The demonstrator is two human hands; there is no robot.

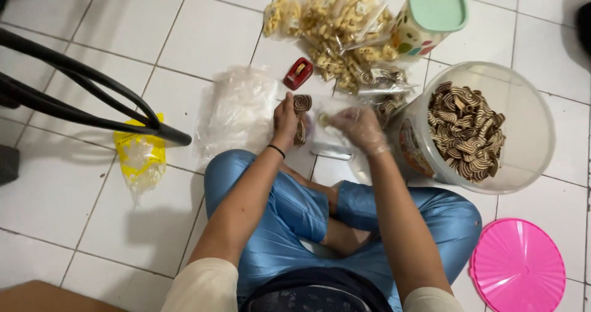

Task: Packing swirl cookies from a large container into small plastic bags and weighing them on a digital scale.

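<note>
at the far left of the frame, black chair legs [80, 96] cross the white floor [74, 195]. just under their tip lies a yellow bag [140, 155], flat on the tiles. a little to the right, near the middle top, sits a heap of clear bags [240, 109].

next comes the left hand [285, 122], in the middle of the frame. it has a thin black band [276, 151] on the wrist. its fingers are closed on a small bag [321, 130] with striped snacks [301, 112] in it. the snacks sit right beside the thumb, touching the hand, on its right side. above this hand, a bit apart, lies a red tape holder [298, 73].

the right hand [358, 127] is just to the right, in a thin clear glove. it pinches the other side of the same small bag. the two hands are close, with the bag between them. the bag is blurry, so how full it is cannot be told.

below the hands are the person's crossed legs in blue pants [289, 207].

at the top, right of the middle, is a pile of filled packs [338, 28]. next to it stands a jar [418, 35] with a green lid [438, 5].

on the right, a big clear tub [529, 127] stands just beside the right hand. it holds many striped snacks. in the lower right corner lies a pink lid [517, 266], flat on the floor.
</note>
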